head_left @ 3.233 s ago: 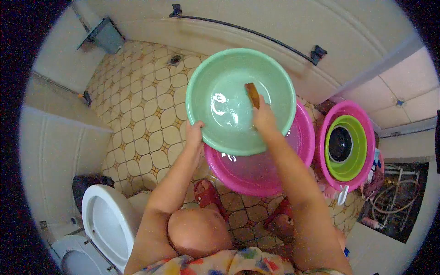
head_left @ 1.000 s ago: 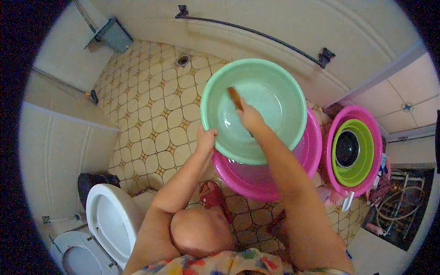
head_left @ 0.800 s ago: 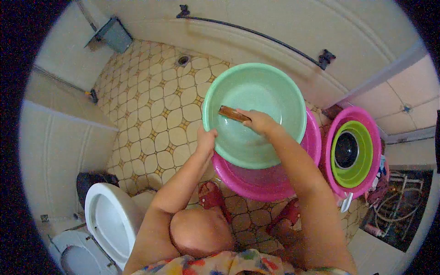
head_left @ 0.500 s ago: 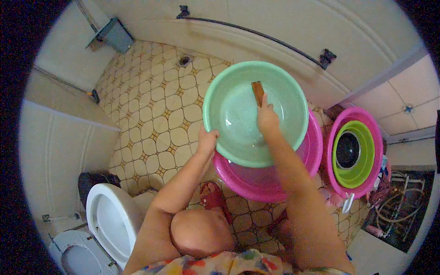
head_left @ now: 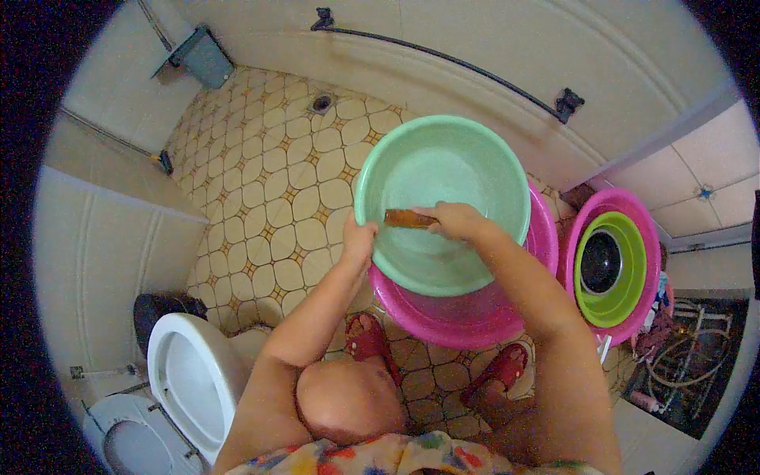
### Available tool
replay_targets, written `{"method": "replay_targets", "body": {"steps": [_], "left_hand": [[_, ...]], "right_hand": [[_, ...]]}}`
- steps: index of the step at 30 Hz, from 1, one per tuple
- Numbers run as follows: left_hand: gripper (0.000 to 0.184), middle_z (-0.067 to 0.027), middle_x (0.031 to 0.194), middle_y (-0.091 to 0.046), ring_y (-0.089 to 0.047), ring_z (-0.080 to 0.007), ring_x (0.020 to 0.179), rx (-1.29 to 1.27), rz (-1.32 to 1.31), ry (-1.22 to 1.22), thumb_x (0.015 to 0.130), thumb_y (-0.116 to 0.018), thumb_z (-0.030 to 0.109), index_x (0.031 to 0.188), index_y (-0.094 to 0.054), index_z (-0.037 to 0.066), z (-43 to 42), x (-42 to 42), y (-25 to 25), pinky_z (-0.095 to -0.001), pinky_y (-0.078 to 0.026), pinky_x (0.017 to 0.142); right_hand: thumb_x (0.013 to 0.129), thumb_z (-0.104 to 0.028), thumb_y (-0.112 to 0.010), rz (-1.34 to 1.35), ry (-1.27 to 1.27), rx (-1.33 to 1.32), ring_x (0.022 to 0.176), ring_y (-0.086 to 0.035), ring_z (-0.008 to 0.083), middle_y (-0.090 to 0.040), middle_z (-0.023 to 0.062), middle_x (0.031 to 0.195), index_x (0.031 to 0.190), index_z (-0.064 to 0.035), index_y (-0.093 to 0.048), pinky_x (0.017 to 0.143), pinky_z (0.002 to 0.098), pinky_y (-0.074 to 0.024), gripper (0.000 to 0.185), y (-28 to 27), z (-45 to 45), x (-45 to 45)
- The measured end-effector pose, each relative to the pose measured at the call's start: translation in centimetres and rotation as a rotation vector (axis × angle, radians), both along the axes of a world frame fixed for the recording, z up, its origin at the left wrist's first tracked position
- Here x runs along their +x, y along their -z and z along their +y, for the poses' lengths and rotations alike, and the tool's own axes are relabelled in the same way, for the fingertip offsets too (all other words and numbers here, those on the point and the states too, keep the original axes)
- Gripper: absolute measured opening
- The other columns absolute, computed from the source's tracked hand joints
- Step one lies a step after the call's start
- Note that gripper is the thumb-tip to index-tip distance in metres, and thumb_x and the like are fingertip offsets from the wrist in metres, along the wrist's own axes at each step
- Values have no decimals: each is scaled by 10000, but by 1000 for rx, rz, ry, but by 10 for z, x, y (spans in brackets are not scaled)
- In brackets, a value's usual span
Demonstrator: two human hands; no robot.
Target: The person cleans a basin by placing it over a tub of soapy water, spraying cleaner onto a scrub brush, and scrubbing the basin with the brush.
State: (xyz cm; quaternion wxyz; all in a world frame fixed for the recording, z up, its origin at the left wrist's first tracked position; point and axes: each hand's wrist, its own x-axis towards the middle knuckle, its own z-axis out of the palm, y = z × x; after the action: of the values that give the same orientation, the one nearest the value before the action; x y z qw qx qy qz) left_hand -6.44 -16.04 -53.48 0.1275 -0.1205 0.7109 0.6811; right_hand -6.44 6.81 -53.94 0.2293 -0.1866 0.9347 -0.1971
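A large pale green basin [head_left: 443, 146] is tilted over a pink basin [head_left: 427, 321] on the tiled floor. My left hand [head_left: 361, 239] is closed on the green basin's left rim. Inside the green basin, my right hand [head_left: 455, 220] is closed around a brown wooden brush [head_left: 408, 218], which points left toward my left hand. The underside of the brush is hidden. Some of the pink basin lies out of sight beneath the green one.
At the right, a second pink basin [head_left: 651, 261] holds a lime green basin [head_left: 633, 289] and a dark round bowl [head_left: 602, 261]. A white toilet [head_left: 194, 380] stands at the lower left. A floor drain [head_left: 321, 104] and a grey bin [head_left: 207, 59] are farther back. Red slippers [head_left: 497, 372] are on my feet.
My right hand has swept the brush around inside the green basin, from pointing up near the middle to pointing left. The green basin has shifted slightly right and down; my left hand stays on its rim.
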Motion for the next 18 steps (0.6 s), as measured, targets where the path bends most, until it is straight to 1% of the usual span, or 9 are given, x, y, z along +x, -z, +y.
{"method": "replay_targets", "body": {"steps": [1, 4, 7, 8, 10, 11, 13, 16, 18], "left_hand": [[452, -120, 920, -568, -575, -249, 799, -39, 11, 17, 615, -487, -21, 1066, -487, -6, 0, 1, -3, -351, -476, 693], [439, -112, 899, -573, -575, -242, 783, -64, 16, -7, 610, -492, -21, 1049, -502, -10, -1, 0, -5, -342, -474, 685], [441, -101, 886, -574, -570, -230, 765, -35, -31, -21, 607, -495, -27, 1047, -506, -10, -1, -4, -16, -327, -473, 664], [444, -98, 884, -574, -567, -226, 760, -26, -55, -19, 606, -494, -31, 1049, -505, -9, -1, -5, -19, -322, -472, 656], [446, -91, 874, -571, -563, -218, 751, 48, -49, -12, 603, -494, -38, 1047, -504, -3, -7, -9, -7, -314, -469, 639], [447, -87, 869, -570, -560, -214, 746, 88, -43, -9, 601, -494, -41, 1046, -504, 0, -9, -12, -3, -310, -468, 631], [450, -81, 858, -567, -558, -212, 743, 43, -37, 9, 600, -492, -43, 1048, -500, 6, -6, -9, -6, -312, -467, 625], [451, -74, 846, -563, -555, -211, 739, 50, -46, 0, 602, -489, -43, 1050, -498, 9, -3, -6, -10, -313, -466, 622], [449, -73, 841, -560, -553, -211, 735, 68, -52, -23, 606, -484, -46, 1051, -499, 9, -4, -9, -10, -314, -465, 621]], "right_hand": [[828, -264, -548, 52, 39, 36, 854, -566, 332, -557, 156, 953, 1304, -301, -389, 780, 420, -447, 503, -3, -5, -2], [846, -314, -484, 243, 422, 8, 861, -592, 327, -555, 169, 901, 1297, -357, -375, 732, 446, -478, 466, 4, -13, -9], [849, -302, -482, 144, 420, -27, 857, -590, 335, -556, 173, 927, 1323, -310, -337, 738, 444, -477, 497, 11, -19, -11], [849, -290, -491, 117, 308, -69, 858, -583, 339, -553, 174, 945, 1332, -299, -324, 746, 440, -470, 511, 13, -18, -9], [849, -267, -508, 58, 84, -153, 862, -569, 346, -547, 176, 979, 1349, -278, -298, 763, 432, -457, 542, 8, -16, 0], [852, -265, -502, 48, 42, -89, 863, -569, 345, -547, 178, 977, 1353, -271, -292, 763, 430, -456, 543, 4, -13, 1], [858, -260, -490, 28, -41, 35, 866, -570, 342, -547, 181, 973, 1360, -257, -279, 763, 426, -456, 545, -4, -8, 3], [854, -264, -502, 123, 339, 72, 891, -567, 318, -550, 168, 974, 1358, -262, -291, 789, 409, -448, 546, -16, -20, -7], [854, -269, -503, 124, 369, 24, 883, -568, 316, -550, 165, 967, 1354, -259, -300, 781, 406, -450, 539, -4, -25, -11]]}}
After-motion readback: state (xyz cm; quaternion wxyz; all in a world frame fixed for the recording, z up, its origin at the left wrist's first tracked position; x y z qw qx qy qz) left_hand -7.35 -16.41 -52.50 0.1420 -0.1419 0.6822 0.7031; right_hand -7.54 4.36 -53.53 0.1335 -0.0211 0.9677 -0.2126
